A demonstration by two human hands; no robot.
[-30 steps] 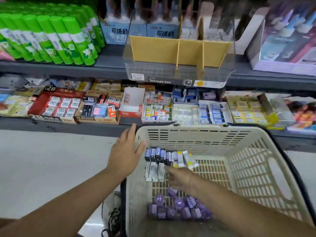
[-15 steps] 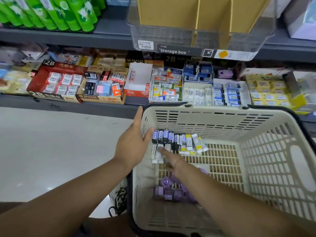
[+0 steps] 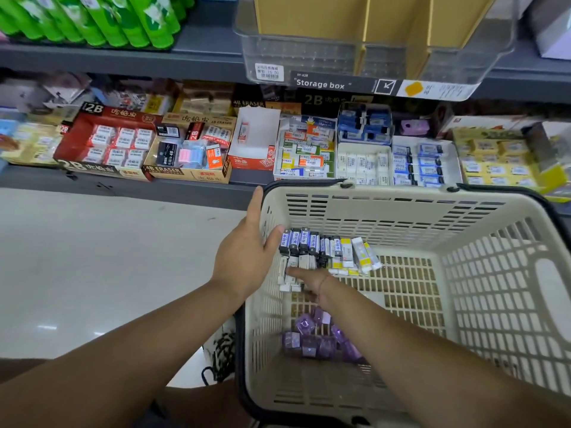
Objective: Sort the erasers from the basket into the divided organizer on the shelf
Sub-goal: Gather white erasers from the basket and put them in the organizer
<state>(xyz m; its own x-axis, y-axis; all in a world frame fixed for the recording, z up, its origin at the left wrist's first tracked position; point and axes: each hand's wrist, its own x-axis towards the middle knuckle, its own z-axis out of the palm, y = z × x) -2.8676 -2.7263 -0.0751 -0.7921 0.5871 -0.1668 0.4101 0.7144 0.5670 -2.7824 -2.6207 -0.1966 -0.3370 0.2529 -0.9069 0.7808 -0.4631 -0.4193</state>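
Observation:
A beige basket with a black rim stands in front of me. Inside it, blue-sleeved erasers and yellow-and-white erasers line the far wall, white erasers lie below them, and purple erasers sit nearer me. My left hand rests with straight fingers against the basket's left wall, its thumb beside the blue-sleeved row. My right hand is inside the basket on the white erasers; one straight digit lies on them and the other fingers are hidden. The clear organizer with cardboard dividers sits on the upper shelf.
The lower shelf behind the basket holds several open boxes of erasers. Green glue sticks stand on the upper shelf to the left of the organizer. A pale shiny floor lies left of the basket.
My right hand slid forward and left inside the basket, from above the purple erasers onto the white ones. My left hand stayed at the basket's left wall. The view dropped toward the basket.

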